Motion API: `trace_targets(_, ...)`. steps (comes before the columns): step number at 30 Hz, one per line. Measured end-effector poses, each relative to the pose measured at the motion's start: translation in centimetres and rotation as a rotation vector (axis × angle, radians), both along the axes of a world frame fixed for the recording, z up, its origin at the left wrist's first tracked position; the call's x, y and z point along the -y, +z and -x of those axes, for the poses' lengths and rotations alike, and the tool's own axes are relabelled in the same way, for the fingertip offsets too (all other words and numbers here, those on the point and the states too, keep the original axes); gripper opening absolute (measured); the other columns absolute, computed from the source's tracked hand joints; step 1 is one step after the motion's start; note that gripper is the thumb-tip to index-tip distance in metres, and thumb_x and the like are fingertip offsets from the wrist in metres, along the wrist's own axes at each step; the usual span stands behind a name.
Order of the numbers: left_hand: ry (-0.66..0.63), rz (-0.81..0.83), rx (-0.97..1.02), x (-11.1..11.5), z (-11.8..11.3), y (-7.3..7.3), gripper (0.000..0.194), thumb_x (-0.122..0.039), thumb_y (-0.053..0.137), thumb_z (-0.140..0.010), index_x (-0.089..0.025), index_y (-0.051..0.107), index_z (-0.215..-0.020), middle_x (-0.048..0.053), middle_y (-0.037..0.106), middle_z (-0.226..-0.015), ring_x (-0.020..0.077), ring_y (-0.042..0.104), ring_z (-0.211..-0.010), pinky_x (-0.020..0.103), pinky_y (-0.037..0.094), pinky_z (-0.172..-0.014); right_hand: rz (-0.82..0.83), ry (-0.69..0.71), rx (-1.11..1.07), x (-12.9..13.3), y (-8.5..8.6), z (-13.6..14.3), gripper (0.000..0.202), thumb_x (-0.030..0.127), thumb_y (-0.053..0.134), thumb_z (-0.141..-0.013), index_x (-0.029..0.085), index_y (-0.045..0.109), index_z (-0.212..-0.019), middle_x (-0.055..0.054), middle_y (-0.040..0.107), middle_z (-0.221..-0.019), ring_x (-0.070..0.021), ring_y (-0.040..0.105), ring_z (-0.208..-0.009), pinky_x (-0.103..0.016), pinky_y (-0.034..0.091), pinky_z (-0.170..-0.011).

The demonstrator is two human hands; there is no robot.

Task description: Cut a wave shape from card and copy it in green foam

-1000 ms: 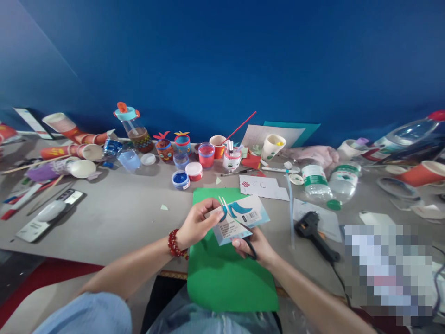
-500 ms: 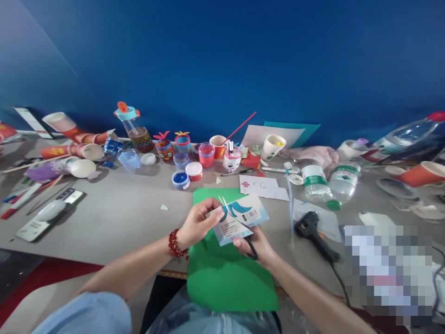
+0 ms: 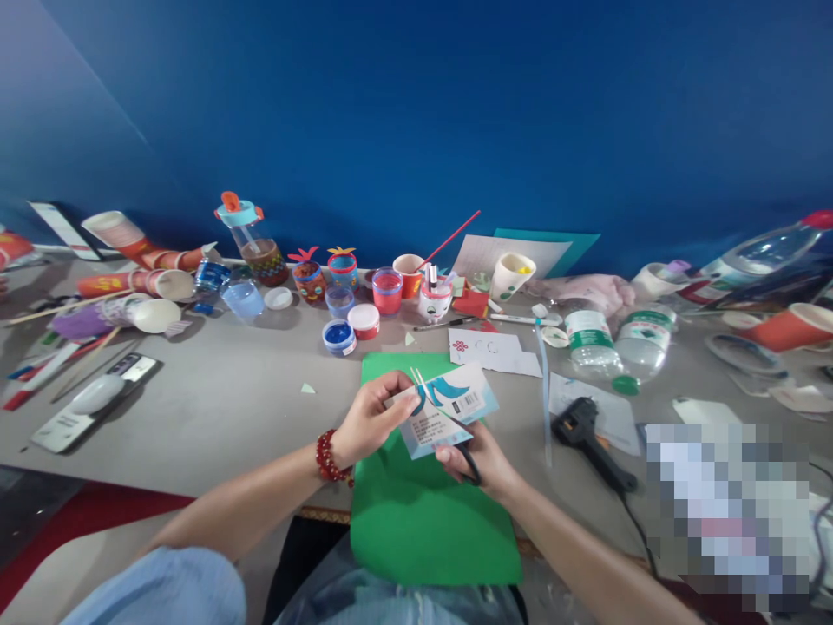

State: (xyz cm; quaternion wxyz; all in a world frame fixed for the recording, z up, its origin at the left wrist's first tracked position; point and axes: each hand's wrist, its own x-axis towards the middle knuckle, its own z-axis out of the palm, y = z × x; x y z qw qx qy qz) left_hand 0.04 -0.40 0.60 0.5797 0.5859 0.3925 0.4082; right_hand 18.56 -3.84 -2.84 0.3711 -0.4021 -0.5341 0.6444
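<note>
My left hand (image 3: 381,417) pinches the left side of a printed card (image 3: 433,431) that carries a blue shape, small lettering and a barcode. A beaded red bracelet sits on that wrist. My right hand (image 3: 478,460) is closed round the black handles of a pair of scissors (image 3: 469,463), whose blades lie across the card, with the tips near my left fingers. A slit runs through the card along the blades. Beneath both hands a green sheet (image 3: 429,529) spreads over the table edge and my lap.
Paint pots, including a blue one (image 3: 339,337), stand beyond the sheet. To the right lie a glue gun (image 3: 589,443) with its cord and plastic bottles (image 3: 591,343). A phone-like slab (image 3: 65,430) and paper cups (image 3: 156,285) are at the left, on the grey table (image 3: 247,382).
The right hand and scissors have shifted very slightly, and the card's right side has moved a little left. The left hand stays in place.
</note>
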Motion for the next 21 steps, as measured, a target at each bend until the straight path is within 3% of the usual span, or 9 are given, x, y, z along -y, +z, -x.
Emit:
trace_targets(5, 0.049, -0.01, 0.005, 0.0, -0.1, 0.0, 0.027, -0.039, 0.056, -0.085, -0.016, 0.05, -0.073, -0.003, 0.043, -0.063, 0.0082, 0.035, -0.057, 0.021, 0.031, -0.053, 0.035, 0.042, -0.055, -0.2, 0.4, -0.1, 0.055, 0.057, 0.075, -0.062, 0.015, 0.057, -0.093, 0.003, 0.054, -0.055, -0.0105, 0.049, -0.043, -0.022, 0.038, -0.04)
trace_targets(10, 0.188, 0.015, 0.175, -0.1, -0.1, -0.4, 0.024, -0.037, 0.06, -0.083, -0.016, 0.051, -0.075, -0.003, 0.045, -0.066, 0.0081, 0.039, -0.059, 0.021, 0.033, -0.056, -0.016, 0.224, 0.048, -0.7, 0.5, -0.9, 0.049, 0.059, 0.069, -0.069, 0.011, 0.059, -0.068, -0.003, 0.061, -0.055, -0.0101, 0.05, -0.048, -0.02, 0.033, -0.044)
trace_targets(15, 0.35, 0.03, 0.284, -0.5, -0.1, -0.4, 0.023, -0.037, 0.063, -0.081, -0.018, 0.052, -0.076, -0.004, 0.046, -0.066, 0.0077, 0.04, -0.059, 0.02, 0.035, -0.056, 0.007, 0.336, 0.136, -1.0, 0.9, -2.1, 0.045, 0.055, 0.067, -0.073, 0.011, 0.061, -0.072, -0.005, 0.065, -0.06, -0.0091, 0.049, -0.048, -0.019, 0.03, -0.044)
trace_targets(19, 0.478, 0.015, 0.376, -1.3, 0.3, -0.1, 0.023, -0.036, 0.065, -0.079, -0.019, 0.05, -0.075, -0.005, 0.043, -0.062, 0.007, 0.036, -0.054, 0.019, 0.032, -0.051, -0.029, 0.359, 0.199, -1.5, 1.4, -3.4, 0.046, 0.057, 0.066, -0.073, 0.012, 0.061, -0.068, -0.004, 0.063, -0.057, -0.009, 0.046, -0.047, -0.02, 0.028, -0.044)
trace_targets(21, 0.526, 0.024, 0.394, -1.7, 0.5, 0.0, 0.024, -0.037, 0.066, -0.078, -0.02, 0.05, -0.074, -0.006, 0.04, -0.06, 0.0064, 0.032, -0.049, 0.019, 0.028, -0.046, -0.071, 0.303, 0.189, -1.8, 1.6, -3.8, 0.048, 0.06, 0.063, -0.073, 0.012, 0.061, -0.067, -0.004, 0.062, -0.056, -0.0094, 0.045, -0.047, -0.021, 0.029, -0.044)
